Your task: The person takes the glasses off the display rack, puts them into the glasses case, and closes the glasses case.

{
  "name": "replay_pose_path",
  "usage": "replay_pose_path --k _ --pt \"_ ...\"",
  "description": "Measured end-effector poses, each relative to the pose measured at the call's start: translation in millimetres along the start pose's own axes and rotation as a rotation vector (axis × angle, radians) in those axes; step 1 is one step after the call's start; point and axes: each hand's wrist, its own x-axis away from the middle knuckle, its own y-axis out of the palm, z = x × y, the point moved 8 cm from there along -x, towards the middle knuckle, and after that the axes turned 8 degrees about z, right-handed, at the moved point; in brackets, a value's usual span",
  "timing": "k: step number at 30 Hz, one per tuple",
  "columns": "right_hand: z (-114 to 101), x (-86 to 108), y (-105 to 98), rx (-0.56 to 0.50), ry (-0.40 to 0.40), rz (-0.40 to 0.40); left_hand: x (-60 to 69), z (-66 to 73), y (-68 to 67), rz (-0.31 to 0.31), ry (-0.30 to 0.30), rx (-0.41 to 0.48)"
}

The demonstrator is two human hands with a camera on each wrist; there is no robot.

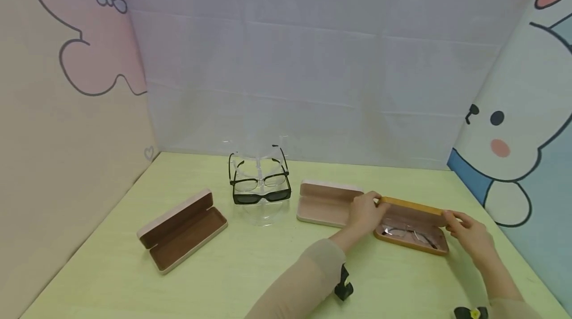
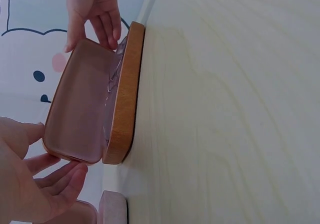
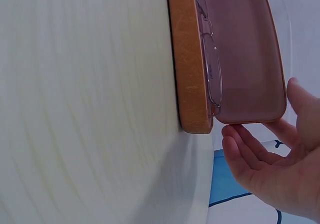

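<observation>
An orange-brown glasses case [image 1: 411,247] stands on the table with its lid raised. Inside lies a pair of thin-rimmed eyeglasses [image 3: 212,68], its frame along the case's front wall. My left hand [image 1: 367,212] holds the lid [image 2: 80,103] at its left end, thumb on the edge and fingers at the end. At the lid's opposite end, my right hand [image 1: 472,237] grips the corner the same way, as the right wrist view shows. A pale glasses case [image 1: 328,205], also with its lid up, sits just left of the orange one, partly hidden behind my left hand.
Left of centre, a clear stand [image 1: 259,165] carries black-rimmed glasses [image 1: 246,184] above dark sunglasses [image 1: 261,197]. Farther left, another pale case [image 1: 187,237] with a brown lining lies with its lid up. Cartoon-printed walls [image 1: 505,160] enclose the table [image 1: 214,289].
</observation>
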Motion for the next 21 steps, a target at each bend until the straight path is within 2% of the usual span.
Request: replay_pose_path --k 3,9,16,19,21 --pt "2.0 1.7 -1.6 -0.039 0.0 0.025 0.1 1.1 1.2 -0.005 0.009 -0.025" --pt "4.5 3.4 0.5 -0.076 0.01 -0.02 -0.6 4.1 -2.1 -0.004 0.023 -0.075" --pt "6.9 9.8 -2.4 -0.214 -0.019 -0.009 1.5 4.0 -1.1 -0.113 0.028 -0.035" --pt "5.5 11.3 -4.0 -0.18 -0.048 -0.009 2.0 2.0 0.5 -0.148 0.011 -0.024" --pt "4.2 11.7 -4.6 -0.107 -0.066 -0.004 2.1 0.2 1.4 -0.159 0.0 -0.027"
